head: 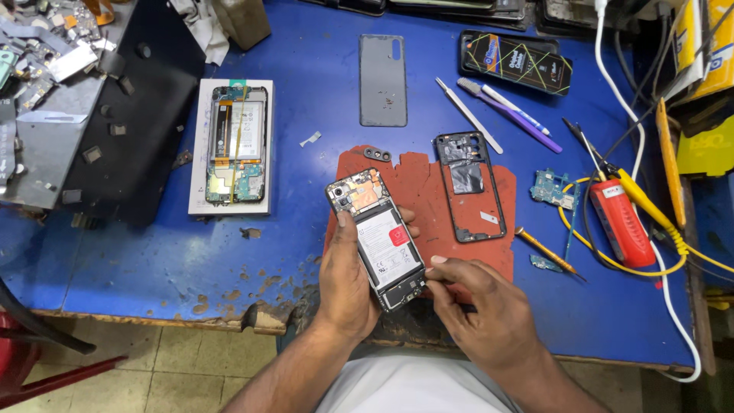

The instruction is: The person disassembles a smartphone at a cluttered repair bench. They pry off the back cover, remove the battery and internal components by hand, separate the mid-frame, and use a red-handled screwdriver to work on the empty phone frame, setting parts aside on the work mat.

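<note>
Blue and chipped along its near edge, the bench [153,252] carries a repair clutter around a red mat [428,191]. Above that mat the left hand [348,279] is wrapped around an opened phone [376,237], thumb laid along its left side and fingers curled behind, so the exposed back faces up: white battery with a red label, copper-coloured shield and camera at the top. The right hand [485,306] meets the phone's lower end with fingertips pinched together; whether they grip a small part or a tool I cannot tell. Such a phone looks light and stiff but fragile with its cover off, so the side rails seem the safe hold, not the battery or boards. Just beyond lie a black midframe [470,187] on the mat, a grey back cover [383,80] farther up, and thin tools [497,111] to the right. A red device [623,222] with yellow leads crowds the right side, and a second opened phone [235,145] rests on a white box at left. Open room seems best on the blue stretch between that box and the mat; the near edge is close beneath the wrists.
</note>
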